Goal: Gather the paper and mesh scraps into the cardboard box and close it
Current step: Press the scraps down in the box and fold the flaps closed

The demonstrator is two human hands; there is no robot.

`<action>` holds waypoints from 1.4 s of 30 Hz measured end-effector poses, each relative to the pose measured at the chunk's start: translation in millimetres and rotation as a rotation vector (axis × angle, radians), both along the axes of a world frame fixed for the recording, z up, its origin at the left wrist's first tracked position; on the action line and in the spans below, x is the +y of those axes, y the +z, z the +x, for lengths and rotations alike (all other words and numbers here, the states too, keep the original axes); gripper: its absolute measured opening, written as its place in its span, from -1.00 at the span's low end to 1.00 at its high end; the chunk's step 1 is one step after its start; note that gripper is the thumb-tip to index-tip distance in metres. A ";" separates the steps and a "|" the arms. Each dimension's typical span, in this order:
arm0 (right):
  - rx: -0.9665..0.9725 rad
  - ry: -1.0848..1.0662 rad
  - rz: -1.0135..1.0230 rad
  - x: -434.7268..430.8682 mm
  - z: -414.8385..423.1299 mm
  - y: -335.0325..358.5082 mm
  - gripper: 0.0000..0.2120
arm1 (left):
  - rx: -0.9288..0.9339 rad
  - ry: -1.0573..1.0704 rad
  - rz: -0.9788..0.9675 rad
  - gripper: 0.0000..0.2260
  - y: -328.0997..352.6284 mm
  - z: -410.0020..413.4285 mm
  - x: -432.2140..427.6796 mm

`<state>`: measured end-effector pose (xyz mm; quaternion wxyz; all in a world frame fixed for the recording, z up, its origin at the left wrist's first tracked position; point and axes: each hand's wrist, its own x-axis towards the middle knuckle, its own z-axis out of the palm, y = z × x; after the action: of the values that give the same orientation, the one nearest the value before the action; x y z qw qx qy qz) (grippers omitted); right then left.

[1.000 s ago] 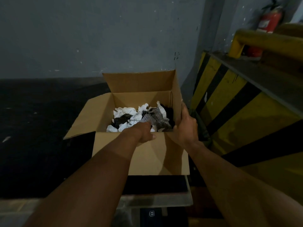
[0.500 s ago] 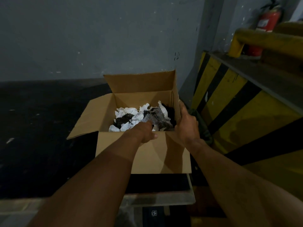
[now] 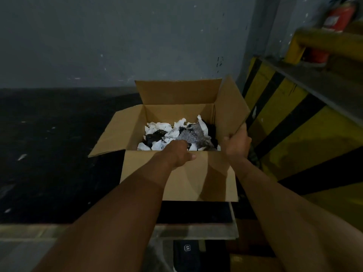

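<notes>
Dim, murky light throughout; soft focus, arm shadows on cardboard, wide-angle bending at edges.

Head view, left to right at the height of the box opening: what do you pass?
Dark surface, left box flap, paper and mesh scraps, right hand gripping the right flap, yellow-and-black striped barrier.

Left hand: fingers hidden inside cardboard box. Fire extinguisher: blurred, cropped at top. Dark object below: possibly a bag.
</notes>
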<state>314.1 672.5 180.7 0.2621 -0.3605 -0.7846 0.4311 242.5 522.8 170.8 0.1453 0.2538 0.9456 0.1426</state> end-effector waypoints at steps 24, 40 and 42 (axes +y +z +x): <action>-0.027 -0.039 0.152 -28.9 -4.6 -4.2 -0.57 | 0.017 -0.215 -0.072 -0.56 11.8 -15.4 -8.7; -0.025 -0.166 0.224 -21.5 -20.7 -20.0 -0.52 | 0.133 -0.205 -0.111 -0.45 -29.7 -28.3 8.5; -0.044 -0.185 0.172 -23.2 -19.1 -17.6 -0.55 | 0.122 -0.182 -0.131 -0.45 -27.1 -26.5 8.1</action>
<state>295.0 649.3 163.1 0.3135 -0.4169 -0.7875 0.3283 216.0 530.9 143.8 0.1162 0.3365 0.9331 0.0511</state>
